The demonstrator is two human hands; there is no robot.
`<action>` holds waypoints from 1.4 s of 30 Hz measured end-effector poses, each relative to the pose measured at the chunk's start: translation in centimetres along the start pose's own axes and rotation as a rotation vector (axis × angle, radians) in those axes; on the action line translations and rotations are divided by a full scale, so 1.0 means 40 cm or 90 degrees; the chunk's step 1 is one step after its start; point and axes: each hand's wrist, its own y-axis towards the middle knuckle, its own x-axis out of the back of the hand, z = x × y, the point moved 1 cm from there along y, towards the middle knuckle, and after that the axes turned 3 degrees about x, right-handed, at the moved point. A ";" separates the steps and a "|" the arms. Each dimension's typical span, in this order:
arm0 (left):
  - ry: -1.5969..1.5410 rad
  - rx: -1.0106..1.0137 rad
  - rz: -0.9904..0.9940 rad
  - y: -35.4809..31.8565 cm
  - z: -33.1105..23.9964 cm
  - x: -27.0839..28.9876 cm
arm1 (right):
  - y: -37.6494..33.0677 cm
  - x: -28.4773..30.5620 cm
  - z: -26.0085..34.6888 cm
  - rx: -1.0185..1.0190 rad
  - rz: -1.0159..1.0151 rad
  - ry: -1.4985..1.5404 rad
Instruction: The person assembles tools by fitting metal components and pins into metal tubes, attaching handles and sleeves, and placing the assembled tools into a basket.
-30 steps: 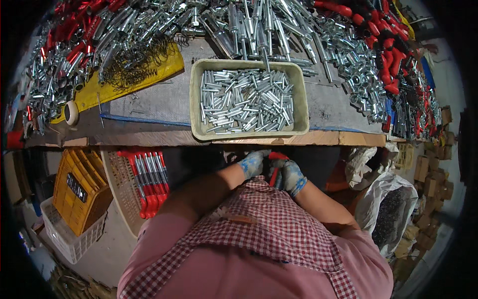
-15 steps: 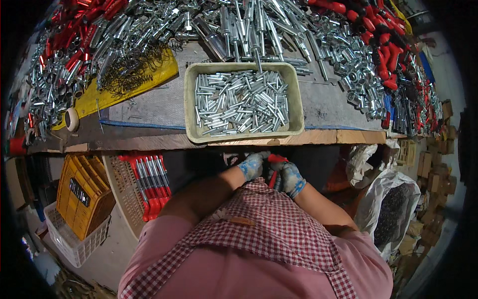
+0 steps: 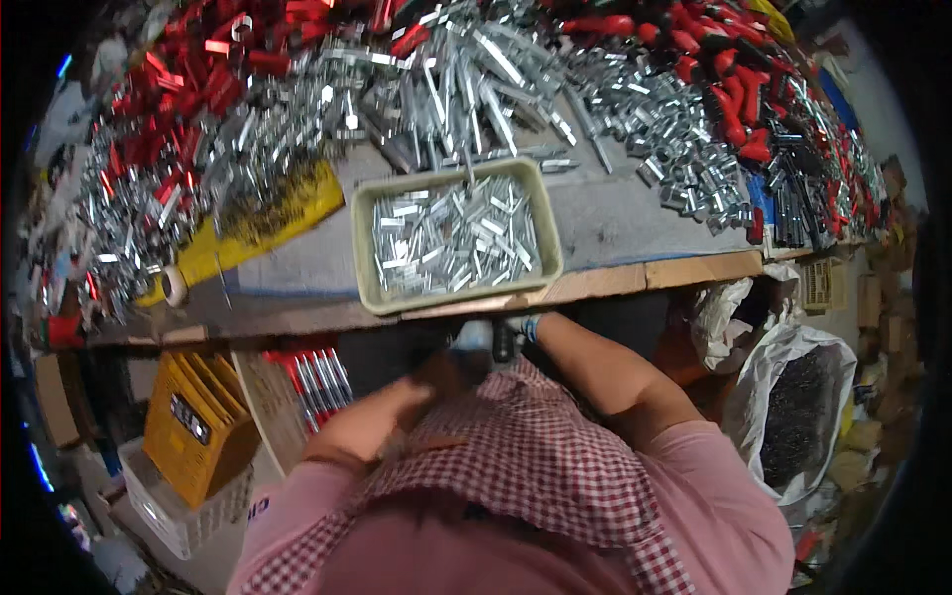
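My left hand, in a pale work glove, is at the table's front edge, low in front of the checked apron. Motion blurs it and its fingers do not show clearly. My right hand, its glove cuff bluish, lies just right of it, mostly hidden under the table edge. Between the two stands a dark, handle-like piece, touching or very close to the left hand; its kind cannot be made out. Above the hands, on the table, sits a cream plastic tray holding many short shiny metal pins.
Silver tubes and rods, red parts and metal collars heap along the table's back and sides. A yellow crate and red-handled tools are at lower left. A white sack with dark contents stands at right.
Both hands have moved left and come closer together. The red-handled tool seen between them earlier is out of sight; a dark piece shows there now. The view has shifted and blurred.
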 end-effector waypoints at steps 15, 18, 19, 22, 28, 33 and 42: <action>0.165 -0.103 0.025 0.045 -0.096 -0.150 | -0.025 -0.009 0.042 0.002 0.008 0.103; 0.197 -0.105 0.040 0.046 -0.073 -0.133 | 0.121 0.023 0.044 -0.015 0.020 0.124; 0.186 -0.085 0.040 0.001 0.028 -0.140 | 0.110 0.015 0.088 -0.026 0.051 0.144; 0.221 -0.125 0.054 0.018 -0.044 -0.155 | 0.041 0.023 0.073 -0.017 0.048 0.140; 0.270 -0.135 0.082 0.075 -0.146 -0.280 | 0.048 0.055 0.077 -0.045 0.085 0.175; 0.329 -0.163 0.134 0.025 -0.169 -0.341 | 0.036 0.142 0.102 -0.080 0.093 0.175; 0.449 -0.177 0.208 -0.022 -0.230 -0.383 | 0.056 0.207 0.164 -0.156 0.100 0.219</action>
